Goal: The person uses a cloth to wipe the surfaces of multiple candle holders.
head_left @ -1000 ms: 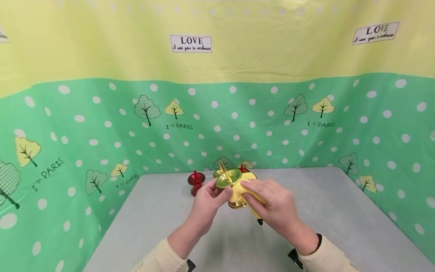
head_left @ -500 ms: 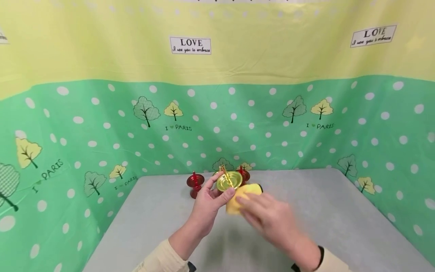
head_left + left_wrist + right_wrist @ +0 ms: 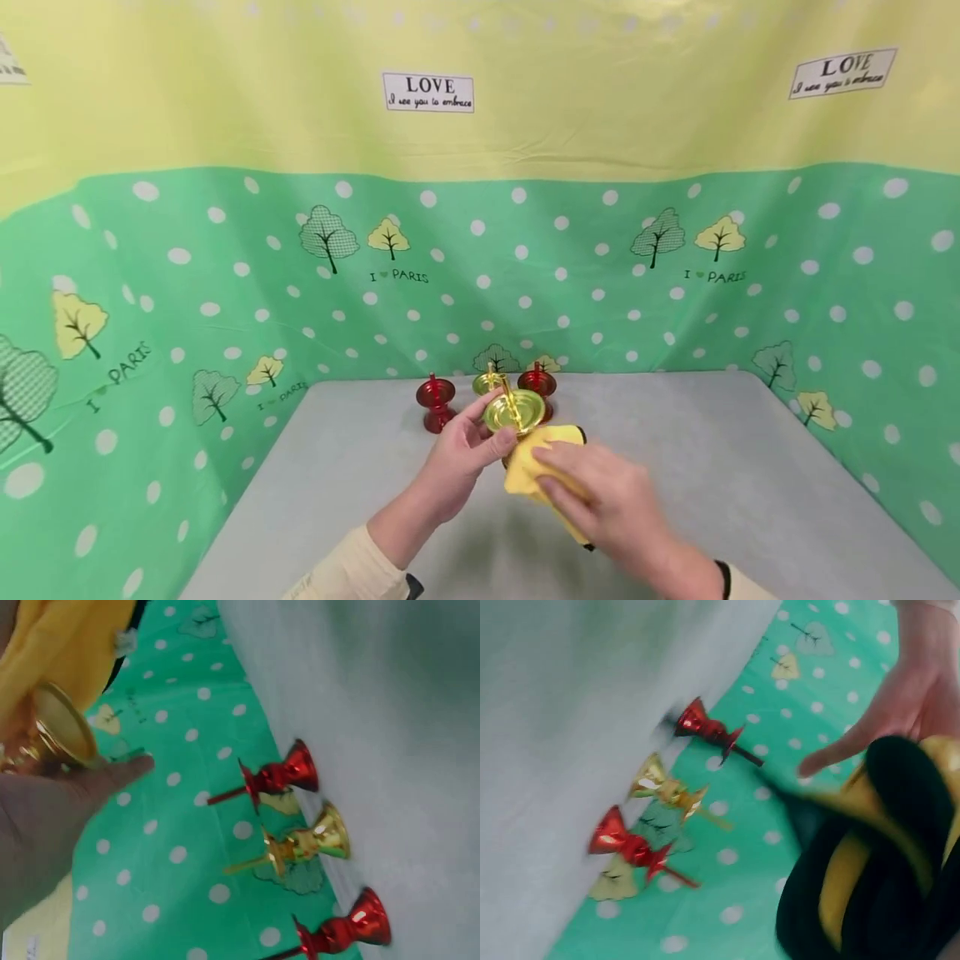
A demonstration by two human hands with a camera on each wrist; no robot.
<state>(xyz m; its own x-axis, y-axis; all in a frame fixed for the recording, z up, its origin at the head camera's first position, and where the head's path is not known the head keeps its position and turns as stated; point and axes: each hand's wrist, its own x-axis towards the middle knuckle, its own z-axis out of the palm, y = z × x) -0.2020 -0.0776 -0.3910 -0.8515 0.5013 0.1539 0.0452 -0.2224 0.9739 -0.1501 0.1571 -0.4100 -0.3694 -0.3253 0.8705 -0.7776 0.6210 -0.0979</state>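
Observation:
My left hand (image 3: 453, 458) grips a shiny gold candle holder (image 3: 527, 407), with its dish and upright stick facing up, above the table. Folded in my right hand (image 3: 626, 508) is a yellow cloth (image 3: 527, 473) edged in black; its fingers press it against the holder just below the dish, and it hides most of the stem and foot. In the left wrist view the foot of the gold holder (image 3: 66, 727) shows beside the cloth (image 3: 94, 645). From the right wrist, the cloth's dark edging (image 3: 907, 795) covers much of the holder.
At the back of the grey table (image 3: 360, 483) stand a red candle holder (image 3: 436, 398), a second gold one (image 3: 484, 382) partly behind the held one, and another red one (image 3: 537, 383). A green and yellow printed curtain (image 3: 570, 250) surrounds the table.
The right hand has drawn the cloth from beside the dish down over the stem and foot. The held gold candle holder has shifted slightly right and lower, uncovering the holders behind.

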